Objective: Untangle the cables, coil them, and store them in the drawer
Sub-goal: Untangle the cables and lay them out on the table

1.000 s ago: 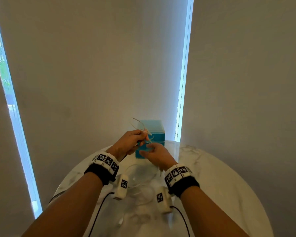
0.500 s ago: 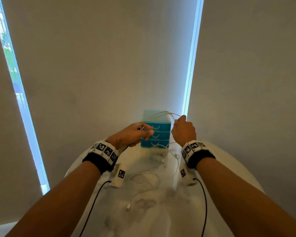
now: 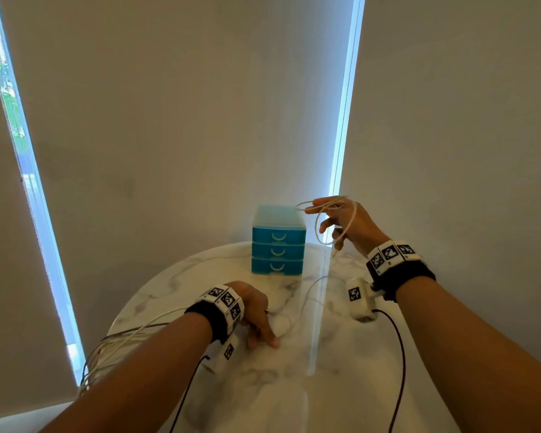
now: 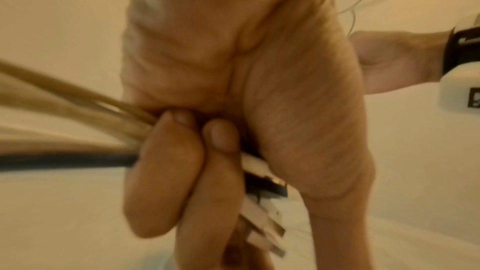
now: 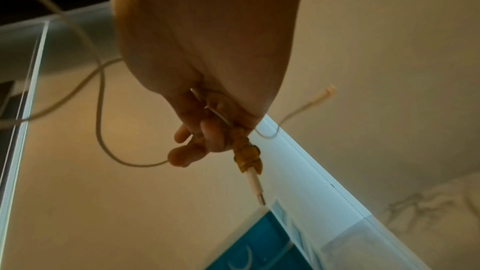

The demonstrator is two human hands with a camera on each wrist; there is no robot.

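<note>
The right hand (image 3: 345, 225) is raised above the far right part of the desk (image 3: 341, 385), just right of the drawers (image 3: 278, 242), and grasps a thin white cable (image 3: 317, 228). The cable loops over the extended fingers and one plug end hangs below the hand; in the right wrist view the curled fingers (image 5: 207, 139) pinch the cable (image 5: 100, 110) just above that plug (image 5: 255, 190), while another stretch trails off to a second small plug at the right. The left hand (image 3: 256, 317) is low on the near left of the desk, fingertips down on the marble top. In the left wrist view its fingers (image 4: 166, 163) are clenched round a bundle of cables (image 4: 78, 114), pale ones and a dark one, which run out to the left, with several flat plug ends (image 4: 262, 223) sticking out past the fingers. From the head view that bundle (image 3: 122, 342) sweeps off the left rim of the desk. A loose length of white cable lies on the desk between the two hands. The drawers, a small blue unit of three with a pale lid, stand at the far edge of the desk, all three pushed in. Behind are pale blinds (image 3: 185, 104) with bright strips of window between them.
</note>
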